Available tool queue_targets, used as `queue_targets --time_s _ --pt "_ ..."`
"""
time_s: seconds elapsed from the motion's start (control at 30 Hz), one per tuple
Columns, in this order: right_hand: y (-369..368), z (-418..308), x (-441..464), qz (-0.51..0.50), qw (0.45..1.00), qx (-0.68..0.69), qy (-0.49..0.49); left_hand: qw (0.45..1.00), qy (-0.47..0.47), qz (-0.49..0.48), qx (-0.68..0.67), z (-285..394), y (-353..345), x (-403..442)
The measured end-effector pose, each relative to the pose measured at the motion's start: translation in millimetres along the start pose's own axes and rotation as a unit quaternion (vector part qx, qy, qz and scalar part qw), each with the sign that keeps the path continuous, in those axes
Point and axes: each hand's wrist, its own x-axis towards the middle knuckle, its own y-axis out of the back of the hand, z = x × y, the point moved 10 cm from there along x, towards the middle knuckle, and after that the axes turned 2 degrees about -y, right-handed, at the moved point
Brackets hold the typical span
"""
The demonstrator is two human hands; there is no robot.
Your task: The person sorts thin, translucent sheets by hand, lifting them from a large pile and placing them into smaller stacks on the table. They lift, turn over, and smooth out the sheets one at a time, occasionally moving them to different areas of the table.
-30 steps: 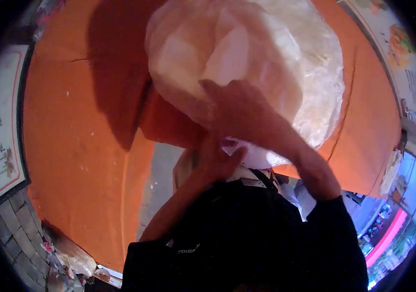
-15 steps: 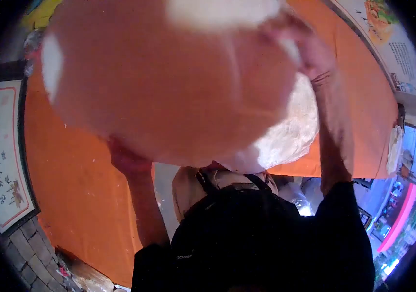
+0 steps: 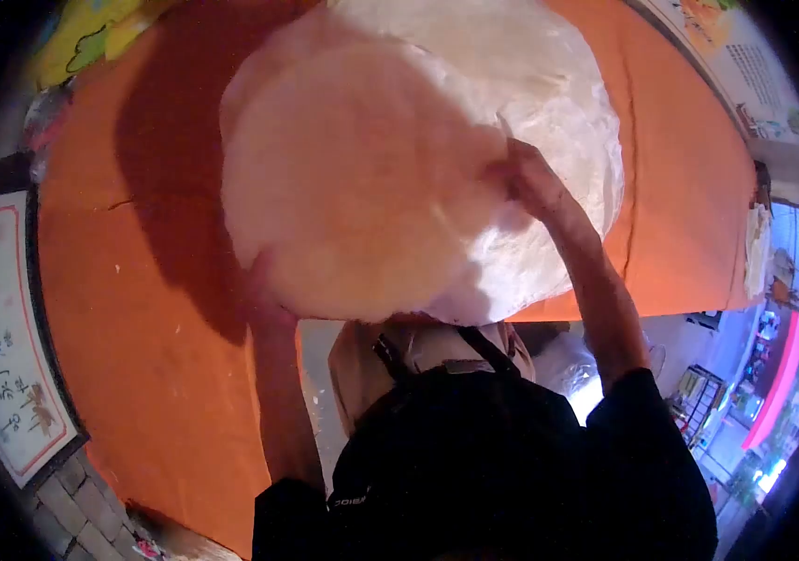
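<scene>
A large, round, thin pale sheet (image 3: 353, 187) lies low over the orange-covered table. Beneath it and out to the right shows a wrinkled, whitish round layer (image 3: 568, 122), brightly lit on that side. My left hand (image 3: 269, 290) is at the sheet's lower left edge, fingers closed on it, though partly blurred and in shadow. On the right edge, my right hand (image 3: 523, 182) pinches the same sheet, over the whitish layer. What the sheet is made of I cannot tell.
Orange cloth (image 3: 166, 393) covers the table. A framed calligraphy panel (image 3: 7, 346) stands at the left, by a brick floor (image 3: 77, 510). Yellow printed fabric (image 3: 91, 42) is at the upper left. A beige bag or apron (image 3: 428, 346) sits against my body at the table edge.
The sheet has come down from close to the camera onto the whitish layer, shifting right at its left edge. My right hand has lowered and moved left; both hands still hold the sheet.
</scene>
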Motion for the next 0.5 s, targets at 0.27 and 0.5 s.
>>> queue_targets --time_s 0.27,0.5 --pt "-2.3 -1.3 0.4 0.100 0.986 -0.131 0.041 0.992 0.036 0.050 0.108 -5.8 21.5 11.7" --pt "17.0 -63.1 -49.3 0.039 0.971 0.048 0.231 0.937 -0.062 -0.014 0.343 35.6 -22.2 4.0"
